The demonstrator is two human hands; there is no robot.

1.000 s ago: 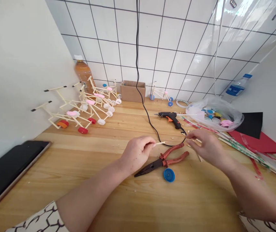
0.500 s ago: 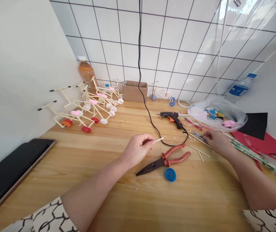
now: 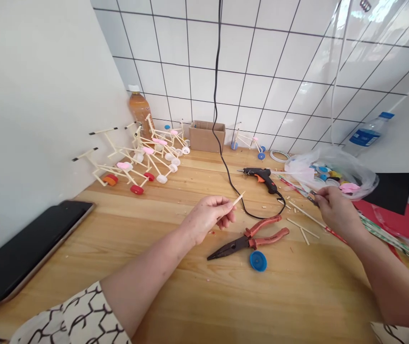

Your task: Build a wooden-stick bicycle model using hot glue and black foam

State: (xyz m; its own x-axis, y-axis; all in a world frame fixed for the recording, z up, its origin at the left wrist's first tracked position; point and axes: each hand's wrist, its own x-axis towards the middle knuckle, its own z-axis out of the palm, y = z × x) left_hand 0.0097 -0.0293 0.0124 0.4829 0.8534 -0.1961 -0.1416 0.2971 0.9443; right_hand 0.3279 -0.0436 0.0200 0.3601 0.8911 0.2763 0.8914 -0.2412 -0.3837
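In the middle of the head view, my left hand (image 3: 209, 217) pinches a short, pale wooden stick (image 3: 239, 198) whose pointed end sticks out past the thumb. On the right, my right hand (image 3: 335, 210) is closed on a small pair of scissors (image 3: 309, 192), raised off the table with the blades toward the upper left; the fingers cover the handles. Below and between the hands lie long-nose pliers (image 3: 249, 240) with red grips and a blue bottle cap (image 3: 258, 261). Loose thin sticks (image 3: 303, 228) lie left of my right wrist.
A black glue gun (image 3: 262, 177) lies behind the hands, its cord running up the tiled wall. Several stick models with cap wheels (image 3: 136, 165) stand back left, near a phone (image 3: 36, 248). A plastic bag of caps (image 3: 369, 184), cardboard box (image 3: 207, 138) and water bottle (image 3: 367, 136) are behind.
My right hand has lifted the scissors off the table. My left hand has tilted the stick more upright. The view has shifted slightly left.
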